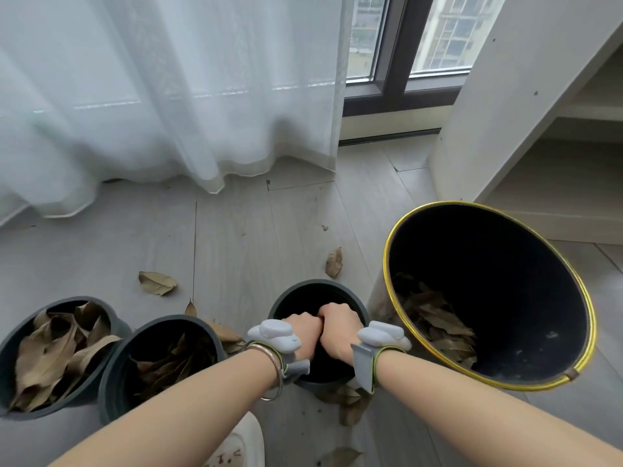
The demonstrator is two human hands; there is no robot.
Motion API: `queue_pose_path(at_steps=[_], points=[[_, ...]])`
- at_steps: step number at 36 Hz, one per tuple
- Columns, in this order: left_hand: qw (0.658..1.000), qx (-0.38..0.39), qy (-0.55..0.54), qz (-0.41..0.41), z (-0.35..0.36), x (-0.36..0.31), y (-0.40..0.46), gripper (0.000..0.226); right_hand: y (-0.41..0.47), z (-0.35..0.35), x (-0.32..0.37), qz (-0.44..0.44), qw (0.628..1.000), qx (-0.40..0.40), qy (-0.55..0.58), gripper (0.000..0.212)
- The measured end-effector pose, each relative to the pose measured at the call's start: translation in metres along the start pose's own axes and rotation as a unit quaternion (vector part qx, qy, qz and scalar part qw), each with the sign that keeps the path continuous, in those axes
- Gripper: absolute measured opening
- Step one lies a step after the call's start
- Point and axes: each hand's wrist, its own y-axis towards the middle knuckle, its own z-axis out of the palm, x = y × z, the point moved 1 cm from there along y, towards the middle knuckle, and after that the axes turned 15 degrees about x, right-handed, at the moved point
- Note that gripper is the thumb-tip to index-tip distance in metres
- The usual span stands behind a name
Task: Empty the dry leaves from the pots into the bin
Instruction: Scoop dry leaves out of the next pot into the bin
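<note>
Both hands, left (303,328) and right (338,333), are sunk into a pot (286,301) beside the bin (488,375); their grasp cannot be told.

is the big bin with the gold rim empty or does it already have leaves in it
Not empty. The bin holds a shallow pile of dry leaves at its bottom; most of its dark inside is still bare.
</note>
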Motion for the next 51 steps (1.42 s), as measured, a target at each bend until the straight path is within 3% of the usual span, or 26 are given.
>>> queue_pose_path(at_steps=[8, 15, 26, 34, 40, 43, 46, 51], points=[[0.979, 0.006, -0.178, 0.103, -0.008, 0.0, -0.035, 0.035, -0.041, -0.015, -0.006, -0.057, 0.995, -0.032, 0.07, 0.039], [0.943, -0.101, -0.263, 0.177, -0.039, 0.004, -0.091, 0.049, -0.097, -0.048, -0.011, -0.134, 0.973, -0.127, 0.142, 0.039], [0.9, -0.242, -0.241, 0.27, -0.082, -0.051, -0.138, 0.045, -0.161, -0.105, -0.06, -0.194, 0.908, -0.203, 0.311, 0.03], [0.941, -0.225, -0.099, 0.234, -0.085, -0.107, -0.113, 0.047, -0.157, -0.098, -0.123, -0.128, 0.862, -0.13, 0.473, 0.042], [0.962, -0.192, -0.003, 0.192, -0.075, -0.135, -0.087, 0.045, -0.137, -0.086, -0.149, -0.058, 0.894, -0.086, 0.437, 0.057], [0.966, -0.185, 0.02, 0.18, -0.07, -0.141, -0.078, 0.043, -0.13, -0.083, -0.154, -0.019, 0.934, -0.083, 0.348, 0.046], [0.967, -0.179, 0.033, 0.178, -0.067, -0.144, -0.071, 0.046, -0.129, -0.083, -0.155, -0.01, 0.951, -0.07, 0.301, 0.027], [0.958, -0.191, 0.01, 0.215, -0.069, -0.129, -0.073, 0.047, -0.116, -0.081, -0.164, -0.01, 0.955, -0.067, 0.289, 0.034]])
